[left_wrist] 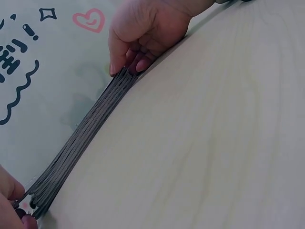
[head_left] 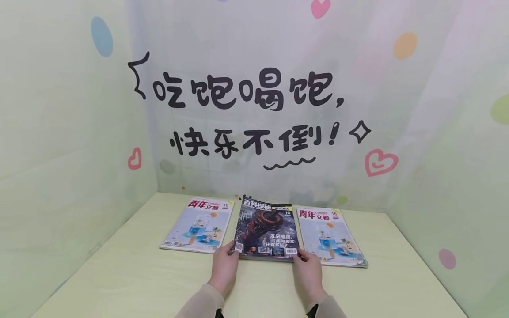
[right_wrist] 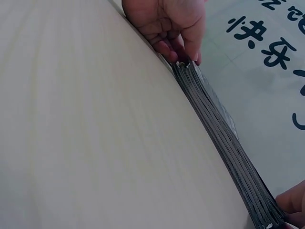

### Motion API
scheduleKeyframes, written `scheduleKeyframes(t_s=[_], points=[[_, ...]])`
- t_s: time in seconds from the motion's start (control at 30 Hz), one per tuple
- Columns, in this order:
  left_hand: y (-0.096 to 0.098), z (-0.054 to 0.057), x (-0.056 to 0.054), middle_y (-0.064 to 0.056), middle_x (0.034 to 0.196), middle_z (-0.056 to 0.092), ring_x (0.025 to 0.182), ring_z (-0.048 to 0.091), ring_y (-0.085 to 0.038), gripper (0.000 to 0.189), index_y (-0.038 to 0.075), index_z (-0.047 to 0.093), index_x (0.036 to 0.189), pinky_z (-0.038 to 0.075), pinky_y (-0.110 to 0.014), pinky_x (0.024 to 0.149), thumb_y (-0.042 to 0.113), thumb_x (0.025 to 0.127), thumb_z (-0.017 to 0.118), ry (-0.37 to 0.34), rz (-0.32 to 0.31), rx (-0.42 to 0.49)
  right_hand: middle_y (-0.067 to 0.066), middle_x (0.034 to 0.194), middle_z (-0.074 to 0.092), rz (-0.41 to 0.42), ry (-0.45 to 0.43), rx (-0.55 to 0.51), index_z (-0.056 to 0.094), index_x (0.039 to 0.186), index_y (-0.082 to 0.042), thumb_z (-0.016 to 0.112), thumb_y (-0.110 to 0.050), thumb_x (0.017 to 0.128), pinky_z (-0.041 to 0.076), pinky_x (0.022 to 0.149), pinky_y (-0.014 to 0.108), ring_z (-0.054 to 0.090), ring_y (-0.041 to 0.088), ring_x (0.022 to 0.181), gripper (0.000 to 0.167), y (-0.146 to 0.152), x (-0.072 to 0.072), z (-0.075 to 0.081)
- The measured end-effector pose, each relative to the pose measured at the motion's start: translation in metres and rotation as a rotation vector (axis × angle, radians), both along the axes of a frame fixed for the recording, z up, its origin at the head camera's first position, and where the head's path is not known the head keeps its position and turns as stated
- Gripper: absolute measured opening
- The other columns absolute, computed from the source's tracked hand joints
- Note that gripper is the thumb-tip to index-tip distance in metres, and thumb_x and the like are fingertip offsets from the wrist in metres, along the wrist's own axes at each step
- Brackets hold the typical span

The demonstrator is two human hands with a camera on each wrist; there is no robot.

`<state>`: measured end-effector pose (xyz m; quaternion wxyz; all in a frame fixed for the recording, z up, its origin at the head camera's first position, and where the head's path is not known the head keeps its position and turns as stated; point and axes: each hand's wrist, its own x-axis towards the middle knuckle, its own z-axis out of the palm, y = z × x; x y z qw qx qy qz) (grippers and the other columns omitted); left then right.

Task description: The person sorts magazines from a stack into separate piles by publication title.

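A dark magazine [head_left: 267, 227] with a red machine-like picture lies in the middle of the table in the head view. My left hand [head_left: 225, 267] grips its near left corner, thumb on top and fingers curled beneath. At the near right corner my right hand [head_left: 310, 270] pinches it the same way. Both wrist views show the magazine's thick, layered near edge [left_wrist: 88, 131] stretched between the two hands. In the right wrist view that layered edge [right_wrist: 221, 143] sits close over the pale tabletop.
One light-blue magazine [head_left: 199, 224] lies left of the dark one, and a matching light-blue magazine [head_left: 331, 236] lies to its right. The pale yellow table [head_left: 131, 282] meets a back wall [head_left: 246, 176] with black lettering and side walls at left and right.
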<state>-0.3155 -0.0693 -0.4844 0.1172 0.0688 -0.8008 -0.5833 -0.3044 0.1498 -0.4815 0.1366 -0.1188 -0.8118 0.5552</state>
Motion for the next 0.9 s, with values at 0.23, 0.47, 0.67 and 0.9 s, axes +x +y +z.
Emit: scheduleKeyframes(t_s=[0.23, 0.47, 0.67, 0.9], points=[[0.001, 0.001, 0.0, -0.032, 0.134, 0.043, 0.126, 0.04, -0.044, 0.044, -0.011, 0.048, 0.133, 0.035, -0.055, 0.105, 0.003, 0.091, 0.05, -0.018, -0.004, 0.03, 0.03, 0.125, 0.056, 0.026, -0.019, 0.002, 0.057, 0.124, 0.013, 0.058, -0.008, 0.09, 0.042, 0.099, 0.052, 0.049, 0.042, 0.12, 0.039, 0.0, 0.0, 0.002], [0.002, 0.001, -0.001, -0.032, 0.134, 0.045, 0.126, 0.042, -0.043, 0.043, -0.011, 0.049, 0.132, 0.036, -0.054, 0.105, 0.003, 0.092, 0.05, -0.004, 0.008, 0.022, 0.03, 0.126, 0.054, 0.034, -0.049, 0.016, 0.054, 0.126, 0.013, 0.057, -0.008, 0.091, 0.041, 0.101, 0.053, 0.049, 0.042, 0.12, 0.041, 0.0, 0.0, 0.003], [0.005, 0.001, 0.001, -0.032, 0.131, 0.045, 0.122, 0.043, -0.046, 0.045, -0.009, 0.05, 0.133, 0.034, -0.056, 0.104, 0.005, 0.089, 0.055, 0.003, 0.064, -0.033, 0.031, 0.129, 0.051, 0.041, -0.07, 0.033, 0.054, 0.127, 0.012, 0.057, -0.011, 0.092, 0.039, 0.102, 0.054, 0.046, 0.044, 0.122, 0.042, 0.0, 0.0, 0.003], [0.028, 0.017, 0.004, -0.023, 0.129, 0.048, 0.121, 0.039, -0.044, 0.043, 0.005, 0.06, 0.128, 0.032, -0.058, 0.1, 0.017, 0.086, 0.065, 0.036, 0.145, -0.194, 0.03, 0.123, 0.056, -0.001, 0.007, 0.061, 0.056, 0.124, 0.011, 0.055, -0.012, 0.093, 0.043, 0.097, 0.054, 0.052, 0.043, 0.115, 0.039, 0.027, 0.004, 0.011]])
